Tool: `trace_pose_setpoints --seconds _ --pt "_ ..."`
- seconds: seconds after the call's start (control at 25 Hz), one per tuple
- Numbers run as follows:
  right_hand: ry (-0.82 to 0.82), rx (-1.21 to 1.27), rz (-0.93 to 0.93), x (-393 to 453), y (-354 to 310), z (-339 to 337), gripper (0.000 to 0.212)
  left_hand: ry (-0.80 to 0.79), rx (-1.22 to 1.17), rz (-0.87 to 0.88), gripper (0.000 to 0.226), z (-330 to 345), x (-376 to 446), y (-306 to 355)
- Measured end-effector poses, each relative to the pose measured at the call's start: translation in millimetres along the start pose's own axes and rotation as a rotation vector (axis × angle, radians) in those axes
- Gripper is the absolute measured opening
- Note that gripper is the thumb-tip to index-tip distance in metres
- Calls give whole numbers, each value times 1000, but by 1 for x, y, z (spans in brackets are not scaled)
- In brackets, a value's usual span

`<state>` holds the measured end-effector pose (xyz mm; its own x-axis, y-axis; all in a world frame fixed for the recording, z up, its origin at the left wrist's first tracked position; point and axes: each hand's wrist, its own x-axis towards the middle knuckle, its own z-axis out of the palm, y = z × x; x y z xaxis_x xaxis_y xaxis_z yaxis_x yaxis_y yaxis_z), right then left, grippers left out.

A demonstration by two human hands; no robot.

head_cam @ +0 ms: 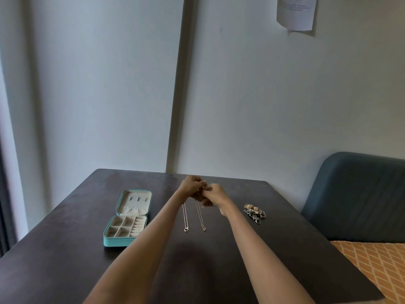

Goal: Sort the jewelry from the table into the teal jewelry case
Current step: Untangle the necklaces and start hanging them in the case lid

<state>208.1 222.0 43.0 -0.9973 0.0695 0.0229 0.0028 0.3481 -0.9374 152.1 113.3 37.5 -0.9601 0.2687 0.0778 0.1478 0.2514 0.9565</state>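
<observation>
Pinching the top of 1 thin necklace with your left hand and right hand, lift it slowly and carry it left to the open teal jewelry case without tangling.

Both hands pinch necklace above table.

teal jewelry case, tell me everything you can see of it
The teal jewelry case lies open on the dark table, left of the person's arms, touched by neither hand. Its lid lies folded back, showing a cream lining with a gathered pocket. The base holds square compartments on the left and ring rolls on the right; all look empty.
</observation>
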Motion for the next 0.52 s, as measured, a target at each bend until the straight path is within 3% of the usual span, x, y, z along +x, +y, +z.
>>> trace_pose_setpoints --seconds 0.24,0.52 --pt "-36 292 79 -3 3 -21 18 -206 -162 -71 22 6 -8 -1" --pt "91 173 41 5 10 -9 20 -262 -387 -109 27 12 -11 -7"
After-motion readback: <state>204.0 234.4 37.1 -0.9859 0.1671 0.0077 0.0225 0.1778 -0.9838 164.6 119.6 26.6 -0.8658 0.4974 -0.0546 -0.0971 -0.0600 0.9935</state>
